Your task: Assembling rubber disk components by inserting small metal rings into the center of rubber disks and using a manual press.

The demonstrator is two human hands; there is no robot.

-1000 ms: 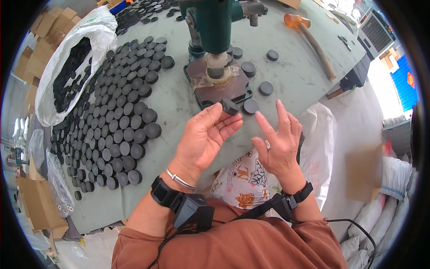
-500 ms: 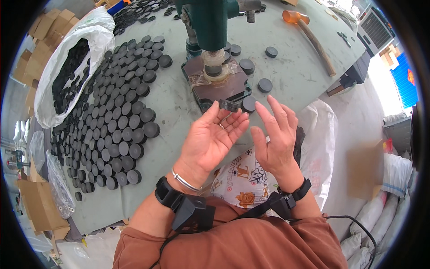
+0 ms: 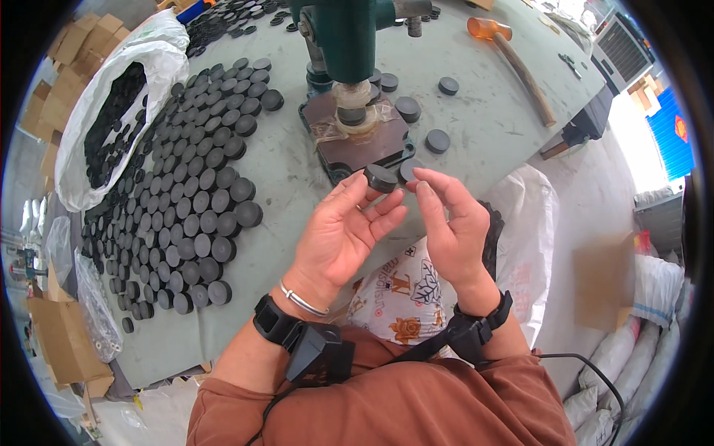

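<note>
A short black round cap (image 3: pixel 381 178) is held at its left edge between the thumb and fingers of my left hand (image 3: pixel 338 230), with the palm turned up. Just right of it, my right hand (image 3: pixel 454 230) has its fingers bent toward the thumb; nothing shows between them, and its fingertips stop short of the cap. Behind those fingertips another black cap (image 3: pixel 408 168) lies on the table, partly covered. Beyond both hands stands a green bench press (image 3: pixel 346 44). A black cap (image 3: pixel 352 117) sits beneath its ram on the brown base plate (image 3: pixel 321 111).
Stacked black caps (image 3: pixel 190 186) spread across the table's left side, beside an open white sack (image 3: pixel 68 167) of black pieces. Several loose caps lie right of the press. A hammer (image 3: pixel 524 78) rests at the right. A patterned bag (image 3: pixel 401 301) lies below my hands.
The cap in my left hand has tilted so its flat top shows more. My right hand has moved slightly left and its spread fingers have drawn in toward the thumb.
</note>
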